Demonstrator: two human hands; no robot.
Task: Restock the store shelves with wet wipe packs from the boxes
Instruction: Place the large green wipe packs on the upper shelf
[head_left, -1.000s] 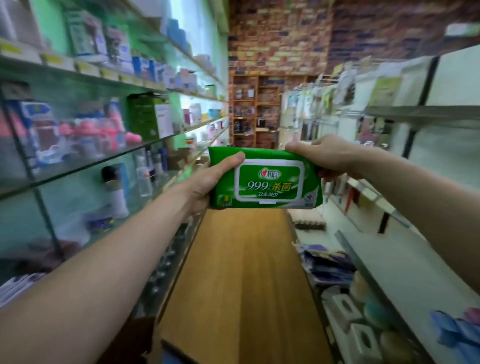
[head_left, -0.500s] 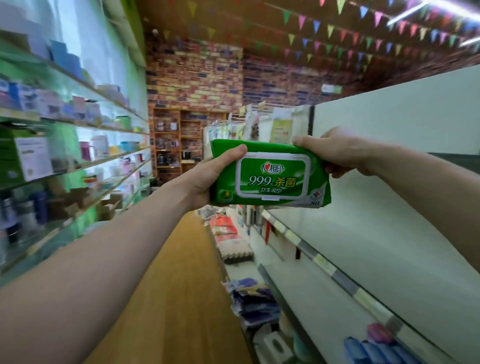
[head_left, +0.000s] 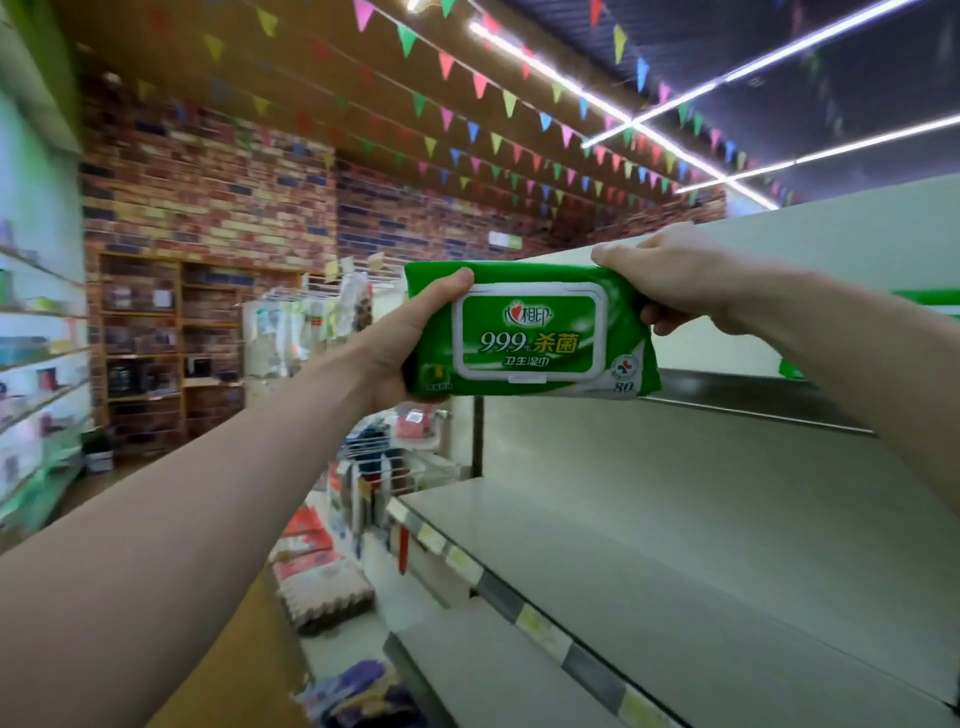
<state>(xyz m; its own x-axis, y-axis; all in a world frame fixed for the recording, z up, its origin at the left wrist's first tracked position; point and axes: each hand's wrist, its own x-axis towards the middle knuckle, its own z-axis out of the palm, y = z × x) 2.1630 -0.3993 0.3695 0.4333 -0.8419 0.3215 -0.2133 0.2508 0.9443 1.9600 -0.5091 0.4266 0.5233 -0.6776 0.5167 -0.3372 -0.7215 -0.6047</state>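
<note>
While both arms reach forward at chest height, the green wet wipe pack (head_left: 530, 332) is held between two hands, clear of any surface. Left hand (head_left: 410, 345): closed on the pack's left short edge, thumb laid across the upper front corner, remaining fingers hidden behind the pack. Right hand (head_left: 670, 280): clamped over the pack's upper right corner, knuckles up, fingertips curled under the right edge. Pack orientation: printed face with white-bordered flip lid toward the camera, long axis roughly level, slight downward tilt toward the right.

Position relative to the pack: grey metal shelf (head_left: 675, 545) lies below and to the right, its top bare, with yellow price labels (head_left: 535, 621) along the front edge. An upper shelf board (head_left: 753, 400) runs just behind the pack's lower right corner. Brick wall (head_left: 208, 171) and wooden shelving unit (head_left: 161, 348) stand far behind, to the left. Coloured pennant bunting (head_left: 467, 119) hangs above. Stacked goods (head_left: 322, 582) sit on the floor below the pack; details blurred.
</note>
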